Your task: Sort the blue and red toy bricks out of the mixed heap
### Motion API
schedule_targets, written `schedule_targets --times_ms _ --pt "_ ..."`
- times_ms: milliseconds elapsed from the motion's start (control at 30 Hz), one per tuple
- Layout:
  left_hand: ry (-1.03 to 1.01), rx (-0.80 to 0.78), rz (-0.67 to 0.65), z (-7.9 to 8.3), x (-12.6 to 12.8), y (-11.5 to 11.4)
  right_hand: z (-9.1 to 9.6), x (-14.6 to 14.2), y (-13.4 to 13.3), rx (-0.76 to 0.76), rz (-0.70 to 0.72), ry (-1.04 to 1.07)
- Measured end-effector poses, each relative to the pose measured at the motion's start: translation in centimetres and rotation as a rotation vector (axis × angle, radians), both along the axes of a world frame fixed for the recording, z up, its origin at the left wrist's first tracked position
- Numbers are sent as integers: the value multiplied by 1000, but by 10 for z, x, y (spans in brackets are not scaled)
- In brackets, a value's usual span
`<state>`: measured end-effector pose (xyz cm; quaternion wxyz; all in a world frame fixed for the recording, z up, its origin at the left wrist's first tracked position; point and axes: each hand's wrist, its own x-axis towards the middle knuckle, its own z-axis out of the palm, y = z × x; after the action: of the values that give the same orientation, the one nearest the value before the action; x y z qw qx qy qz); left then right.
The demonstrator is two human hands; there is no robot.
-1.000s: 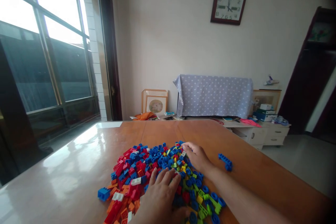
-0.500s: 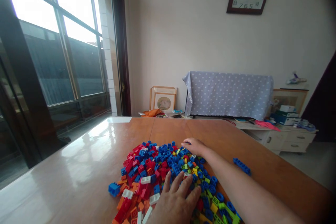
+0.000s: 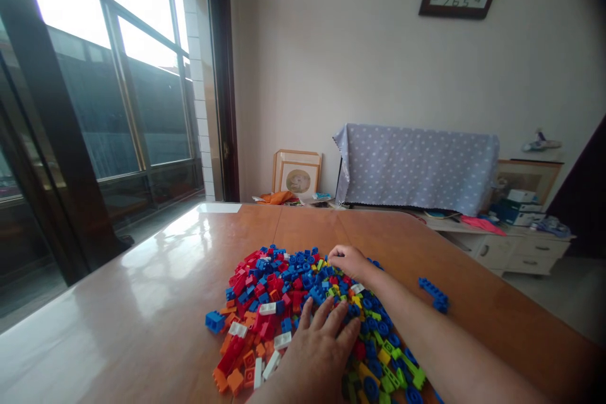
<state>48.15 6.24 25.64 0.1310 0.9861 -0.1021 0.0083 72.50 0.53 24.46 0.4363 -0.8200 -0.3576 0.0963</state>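
Red, blue, orange, lime-green and white plastic toy bricks [image 3: 297, 284] lie in one loose heap under and around my hands, on a glossy brown wooden table [image 3: 156, 328]. My left hand [image 3: 320, 350] rests palm down over the near part of the heap, fingers extended and spread, with no brick seen in its grasp; I judge the spread suits covering many pieces at once. My right hand [image 3: 349, 261] is at the heap's far edge, fingers curled inward; whether they pinch a piece I cannot tell, the fingertips being too small and shaded.

A white rectangular plastic brick [image 3: 283, 340] lies just left of my left hand. Round blue plastic wheels [image 3: 382, 328] lie between that hand and my right forearm, among lime-green pieces. A blue studded plastic block [image 3: 214, 322] sits farther left, at the heap's margin. A studded blue plastic strip [image 3: 433, 295] lies right of my right forearm, well apart from the heap, presumably so it does not mix with loose pieces.
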Motion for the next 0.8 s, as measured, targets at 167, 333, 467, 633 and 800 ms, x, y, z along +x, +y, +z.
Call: schedule_targets --times_ms 167,333,467,633,800 --pt "-11 -70 -14 10 -6 0 21 -33 2 81 61 130" --pt "-43 -108 -11 23 -12 -2 40 -70 7 116 137 217" --pt "-67 -120 -3 30 -14 -5 57 -93 9 147 244 320" --pt "-70 -105 -2 32 -14 -6 70 -85 2 151 235 294" --pt "-93 -81 4 31 -14 -8 59 -17 -22 124 -42 49"
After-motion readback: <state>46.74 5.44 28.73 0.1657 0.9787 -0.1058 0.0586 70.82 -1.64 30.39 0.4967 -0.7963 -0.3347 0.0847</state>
